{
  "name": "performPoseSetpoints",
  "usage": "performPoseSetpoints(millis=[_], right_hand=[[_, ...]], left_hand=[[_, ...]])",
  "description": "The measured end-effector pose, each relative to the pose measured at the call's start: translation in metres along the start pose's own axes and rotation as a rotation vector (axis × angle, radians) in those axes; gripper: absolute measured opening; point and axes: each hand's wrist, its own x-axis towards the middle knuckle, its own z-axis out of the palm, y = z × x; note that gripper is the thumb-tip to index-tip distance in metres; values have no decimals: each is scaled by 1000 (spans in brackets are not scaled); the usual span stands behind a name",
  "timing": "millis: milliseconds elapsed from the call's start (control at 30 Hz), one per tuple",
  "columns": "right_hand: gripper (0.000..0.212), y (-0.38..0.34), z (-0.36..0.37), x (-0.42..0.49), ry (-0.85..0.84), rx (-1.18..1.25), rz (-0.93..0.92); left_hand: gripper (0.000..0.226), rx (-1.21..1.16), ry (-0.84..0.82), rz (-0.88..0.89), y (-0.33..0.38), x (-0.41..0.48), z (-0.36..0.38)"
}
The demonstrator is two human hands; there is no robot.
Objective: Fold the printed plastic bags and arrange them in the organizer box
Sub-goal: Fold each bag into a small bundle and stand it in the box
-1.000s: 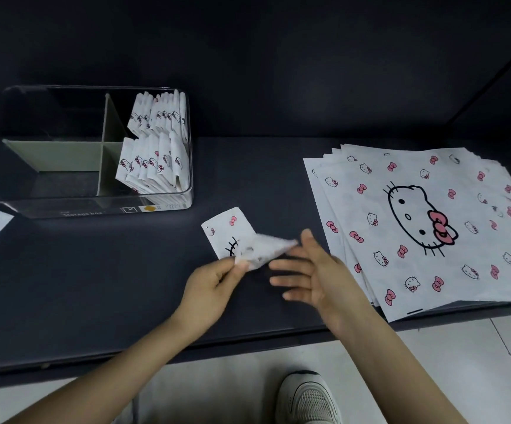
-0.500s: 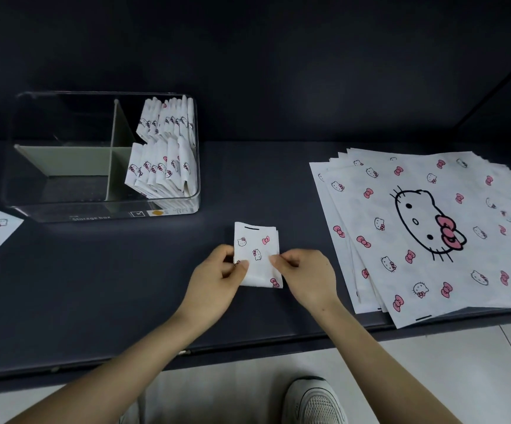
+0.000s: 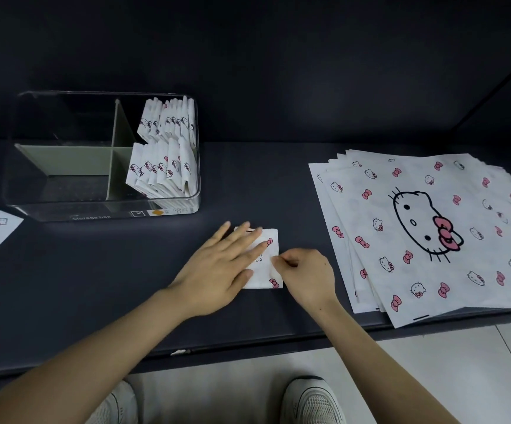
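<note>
The organizer box [image 3: 64,211] sits upper left, stored folded bags [image 3: 164,166] filling its right compartments; down-right of it, at centre, the left hand [image 3: 220,266] presses straight-fingered on the small folded bag [image 3: 264,276], long axis up-frame; the right hand [image 3: 307,275] pinches its right edge; the left hand looks nearer the box; flat bags [image 3: 425,240] wait right.

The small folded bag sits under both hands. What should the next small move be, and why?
Probably lift the folded bag and carry it toward the organizer box. It already looks folded down to about the size of the standing bags in the box. The left hand lies flat on it and the right hand pinches its right edge, well placed to pick it up.
</note>
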Motion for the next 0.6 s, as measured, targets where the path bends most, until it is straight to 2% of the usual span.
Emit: performPoseSetpoints(millis=[133,233,300,400,467,600], right_hand=[[41,2,-1,3,8,-12,-2],[29,1,3,-2,34,-18,-27],[17,2,14,-12,223,-159,-134],[44,13,27,-26,396,-337,-240],[44,24,25,-27,455,-350,-220],[27,32,14,-28,460,-269,-84]], left_hand=[[57,44,-140,-9,-4,-2,8],[58,75,-146,-39,0,-3,8],[57,86,-126,-82,7,-2,9],[54,84,-95,-180,20,-1,13],[54,81,-83,-237,27,-1,15],[56,72,-69,-337,40,-1,16]])
